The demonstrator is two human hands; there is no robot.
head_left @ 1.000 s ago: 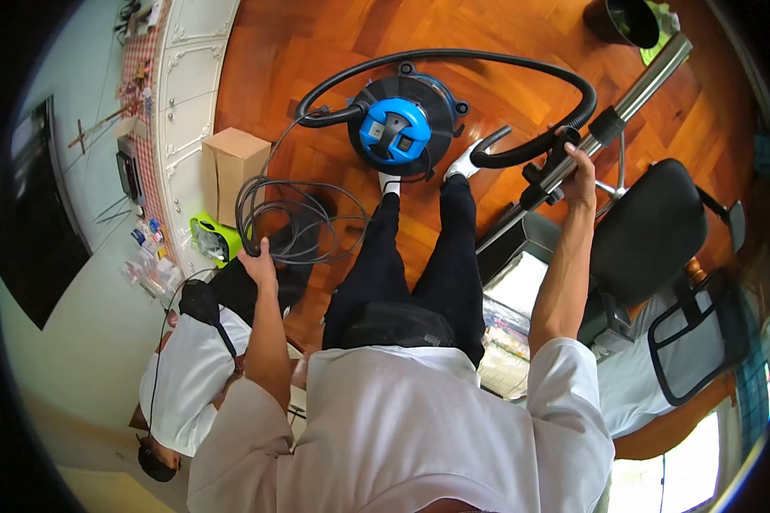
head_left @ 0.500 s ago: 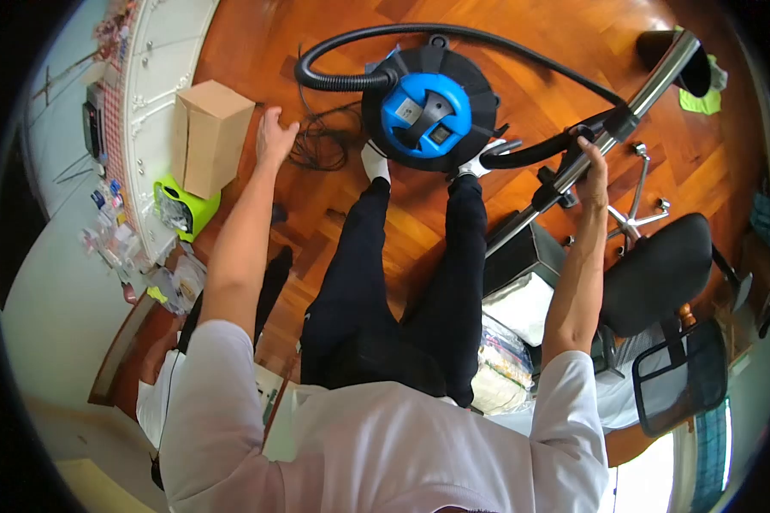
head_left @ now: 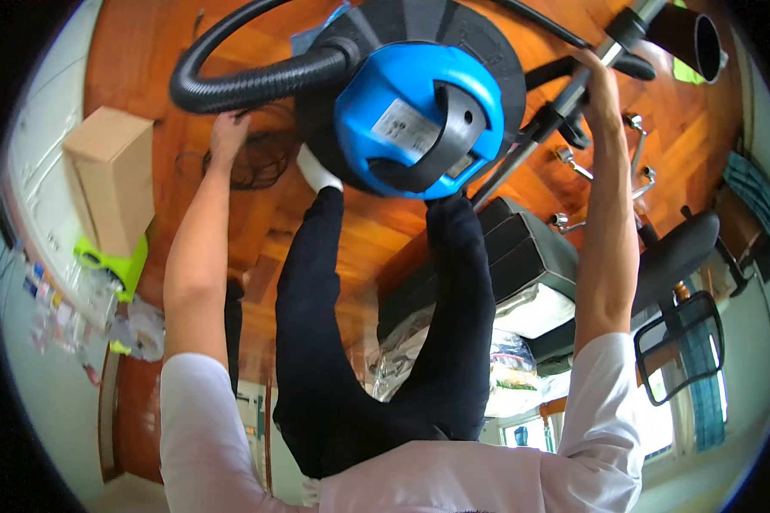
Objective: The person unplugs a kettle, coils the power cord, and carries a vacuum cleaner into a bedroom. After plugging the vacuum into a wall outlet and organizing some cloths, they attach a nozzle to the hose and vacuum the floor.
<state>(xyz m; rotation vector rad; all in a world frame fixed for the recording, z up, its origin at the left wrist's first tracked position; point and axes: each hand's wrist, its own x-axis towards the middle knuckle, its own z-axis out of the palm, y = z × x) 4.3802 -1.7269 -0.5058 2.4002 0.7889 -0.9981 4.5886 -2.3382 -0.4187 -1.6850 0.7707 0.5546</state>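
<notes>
A blue and black canister vacuum cleaner [head_left: 419, 120] stands on the floor at my feet, its black carry handle on top. From its left side a ribbed black hose [head_left: 274, 81] bends up and away. My left hand [head_left: 229, 135] reaches down beside the hose, fingers drawn together on the black power cord [head_left: 261, 162], which lies in loose loops on the floor; the fingertips are partly hard to make out. My right hand [head_left: 597, 73] is closed around the metal vacuum tube [head_left: 565, 103], which slants from upper right down behind the cleaner.
On the left are a cardboard box [head_left: 115, 179] and a lime-green container [head_left: 124, 261] by white cabinets. At right stand a black box-shaped seat [head_left: 522, 244], an office chair [head_left: 676, 265] and a metal wheeled base [head_left: 577, 162]. Wooden flooring [head_left: 248, 321] lies between.
My view has dropped closer to the vacuum cleaner as I bend down. My left hand has gone from spread fingers near the box to the cord; my right hand stays on the tube.
</notes>
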